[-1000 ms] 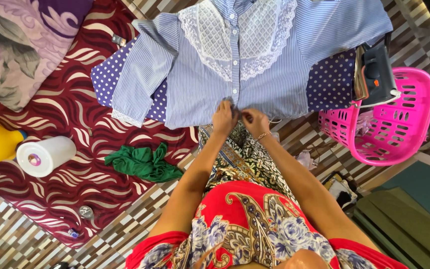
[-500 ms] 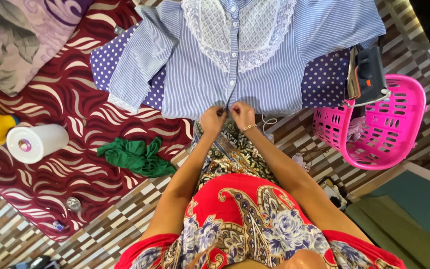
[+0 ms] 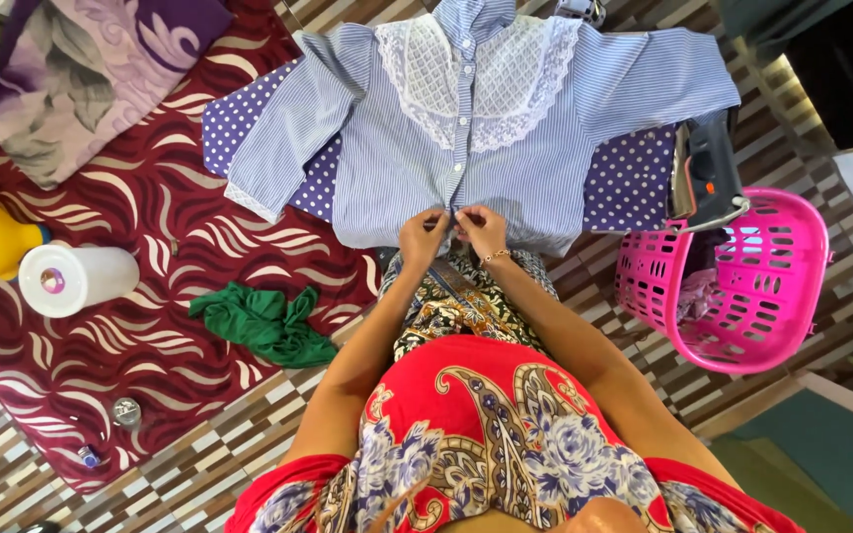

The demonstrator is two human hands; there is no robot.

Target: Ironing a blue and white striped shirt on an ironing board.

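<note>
Blouse at 12 o'clock | light, limp, I judge | left hand, right hand pinching hem placket, seemingly a button | hold there.

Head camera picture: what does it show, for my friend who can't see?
Both hands, left hand and right hand, pinch the bottom front of a blue striped shirt spread flat on a dotted cloth. A pink basket sits beside it.

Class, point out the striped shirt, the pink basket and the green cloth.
Striped shirt (image 3: 387,168): head view, left front panel.
Pink basket (image 3: 802,286): head view, right wall.
Green cloth (image 3: 264,321): head view, middle of the crumpled heap.
</note>
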